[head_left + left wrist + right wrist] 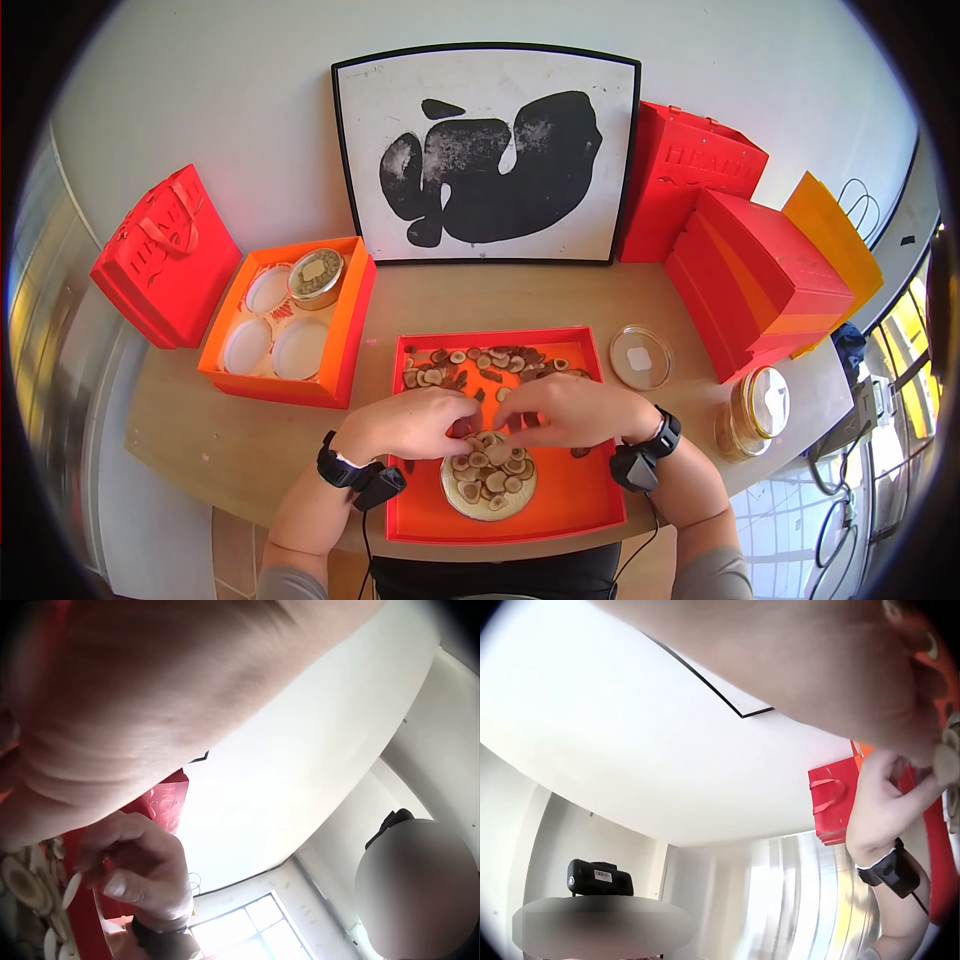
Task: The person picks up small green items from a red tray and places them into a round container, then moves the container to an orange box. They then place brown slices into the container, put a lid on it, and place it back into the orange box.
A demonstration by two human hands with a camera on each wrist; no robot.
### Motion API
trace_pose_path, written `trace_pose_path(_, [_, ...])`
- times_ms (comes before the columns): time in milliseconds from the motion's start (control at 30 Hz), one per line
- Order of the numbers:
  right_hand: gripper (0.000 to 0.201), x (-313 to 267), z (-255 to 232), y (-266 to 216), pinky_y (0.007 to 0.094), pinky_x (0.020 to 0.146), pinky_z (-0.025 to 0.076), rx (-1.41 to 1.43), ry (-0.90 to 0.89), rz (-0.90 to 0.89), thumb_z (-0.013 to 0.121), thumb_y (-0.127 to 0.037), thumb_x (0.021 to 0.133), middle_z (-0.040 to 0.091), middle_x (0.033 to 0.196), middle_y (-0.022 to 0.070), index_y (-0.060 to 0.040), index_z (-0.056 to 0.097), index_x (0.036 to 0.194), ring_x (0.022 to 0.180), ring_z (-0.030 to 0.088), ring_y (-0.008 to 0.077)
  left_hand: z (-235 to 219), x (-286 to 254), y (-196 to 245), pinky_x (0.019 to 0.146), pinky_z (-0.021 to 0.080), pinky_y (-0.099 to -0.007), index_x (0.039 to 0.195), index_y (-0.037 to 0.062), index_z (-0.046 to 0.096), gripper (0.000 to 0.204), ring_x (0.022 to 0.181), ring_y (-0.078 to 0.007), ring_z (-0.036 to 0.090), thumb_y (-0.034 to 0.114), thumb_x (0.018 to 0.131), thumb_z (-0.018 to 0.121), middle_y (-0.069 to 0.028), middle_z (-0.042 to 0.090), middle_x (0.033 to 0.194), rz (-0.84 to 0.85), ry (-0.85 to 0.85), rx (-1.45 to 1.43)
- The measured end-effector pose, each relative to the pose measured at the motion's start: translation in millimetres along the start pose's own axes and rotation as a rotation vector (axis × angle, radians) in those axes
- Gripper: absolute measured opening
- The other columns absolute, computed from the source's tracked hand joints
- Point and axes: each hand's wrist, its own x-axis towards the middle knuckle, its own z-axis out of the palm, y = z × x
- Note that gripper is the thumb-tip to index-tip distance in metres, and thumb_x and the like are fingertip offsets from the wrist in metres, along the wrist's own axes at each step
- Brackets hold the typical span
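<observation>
A round white dish (465, 508) heaped with pale, brown-rimmed dried slices (495, 482) sits in the front of a shallow red-orange tray (575, 500). Over the heap's far edge, my right hand (575, 408) pinches one dried slice (73, 891) between thumb and fingers, as the left wrist view shows. My left hand (415, 422) is bent over the heap's left side, fingertips right at the slices; I cannot tell if it holds one. More dried slices (430, 377) lie scattered along the tray's far side, partly hidden behind both hands.
An orange box (365, 300) at left holds round white-lidded containers and a jar (316, 278). A clear lid (641, 358) and a glass jar (752, 413) stand right of the tray. Red bags (165, 255) (695, 165), a red box (760, 275) and a framed picture (485, 160) line the back.
</observation>
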Motion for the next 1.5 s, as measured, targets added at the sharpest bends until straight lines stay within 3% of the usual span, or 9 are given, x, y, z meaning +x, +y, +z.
trace_pose_path(67, [0.025,-0.2,6.0,5.5,0.0386,0.076,0.056,-0.029,-0.069,-0.042,0.071,-0.022,0.094,0.072,0.100,0.0109,-0.0081,0.071,0.114,0.090,0.070,0.0287,-1.4,-0.8,3.1,0.077,0.055,-0.0381,0.114,0.0018,0.069,0.035,0.086,-0.0252,0.068,0.027,0.090,0.076,-0.0108,0.069,0.094,-0.016,-0.035,0.023])
trace_pose_path(133, [0.029,3.6,20.7,27.7,0.0401,0.079,0.056,-0.320,0.141,0.000,0.071,-0.023,0.093,0.067,0.111,0.0106,-0.0098,0.069,0.119,0.095,0.070,0.0298,-1.6,-1.4,4.3,0.077,0.054,-0.0380,0.118,0.0034,0.067,0.038,0.085,-0.0240,0.067,0.028,0.091,0.075,-0.0100,0.068,0.097,-0.013,-0.058,0.005])
trace_pose_path(233, [0.028,7.9,29.8,41.4,0.0430,0.078,0.058,-0.385,0.193,0.042,0.069,-0.022,0.094,0.062,0.113,0.0129,-0.0089,0.069,0.119,0.091,0.070,0.0326,3.3,-3.2,-3.5,0.076,0.054,-0.0373,0.121,0.0066,0.067,0.037,0.083,-0.0222,0.064,0.029,0.092,0.074,-0.0088,0.064,0.101,0.091,0.001,-0.007])
trace_pose_path(533, [0.020,14.2,43.1,66.3,0.0428,0.079,0.056,-0.357,0.177,0.067,0.071,-0.022,0.093,0.060,0.111,0.0106,-0.0089,0.066,0.107,0.094,0.068,0.0314,-1.4,-8.4,-2.7,0.075,0.052,-0.0361,0.120,0.0107,0.071,0.033,0.081,-0.0186,0.061,0.027,0.091,0.075,-0.0073,0.057,0.105,0.161,-0.050,-0.005])
trace_pose_path(967, [0.025,12.5,41.1,67.0,0.0437,0.083,0.055,-0.263,0.160,0.066,0.071,-0.019,0.092,0.060,0.112,0.0135,-0.0064,0.063,0.111,0.097,0.067,0.0347,0.9,-9.7,1.0,0.080,0.052,-0.0365,0.111,0.0113,0.073,0.028,0.087,-0.0216,0.061,0.028,0.089,0.077,-0.0090,0.055,0.116,0.127,-0.085,-0.015])
trace_pose_path(1067, [0.025,11.1,34.3,57.8,0.0446,0.083,0.055,-0.337,0.162,0.149,0.070,-0.022,0.092,0.061,0.110,0.0146,-0.0057,0.064,0.110,0.096,0.067,0.0355,-0.9,-10.0,2.2,0.080,0.052,-0.0356,0.111,0.0094,0.073,0.029,0.087,-0.0215,0.061,0.028,0.089,0.077,-0.0090,0.056,0.114,0.129,-0.068,-0.017])
trace_pose_path(1300, [0.025,10.1,31.5,52.6,0.0461,0.082,0.056,-0.370,0.120,0.215,0.069,-0.022,0.091,0.062,0.108,0.0190,-0.0015,0.065,0.104,0.095,0.068,0.0371,-7.4,-10.1,-21.9,0.075,0.053,-0.0352,0.109,0.0051,0.072,0.029,0.083,-0.0221,0.064,0.027,0.090,0.076,-0.0103,0.062,0.102,0.040,0.162,0.026])
trace_pose_path(1400, [0.022,9.5,30.1,50.7,0.0466,0.082,0.056,-0.367,0.132,0.212,0.068,-0.020,0.091,0.063,0.107,0.0185,-0.0017,0.064,0.103,0.095,0.068,0.0370,-13.7,-8.9,-33.1,0.081,0.054,-0.0367,0.103,0.0050,0.073,0.022,0.085,-0.0243,0.066,0.021,0.089,0.074,-0.0093,0.067,0.098,-0.077,0.362,0.103])
trace_pose_path(1500, [0.019,10.8,26.4,47.2,0.0469,0.079,0.056,-0.313,0.136,0.198,0.067,-0.017,0.091,0.067,0.103,0.0162,-0.0022,0.062,0.101,0.092,0.070,0.0362,-8.9,-2.8,-53.0,0.088,0.051,-0.0386,0.101,0.0061,0.074,0.017,0.087,-0.0266,0.068,0.016,0.088,0.072,-0.0093,0.070,0.100,-0.145,0.430,0.189])
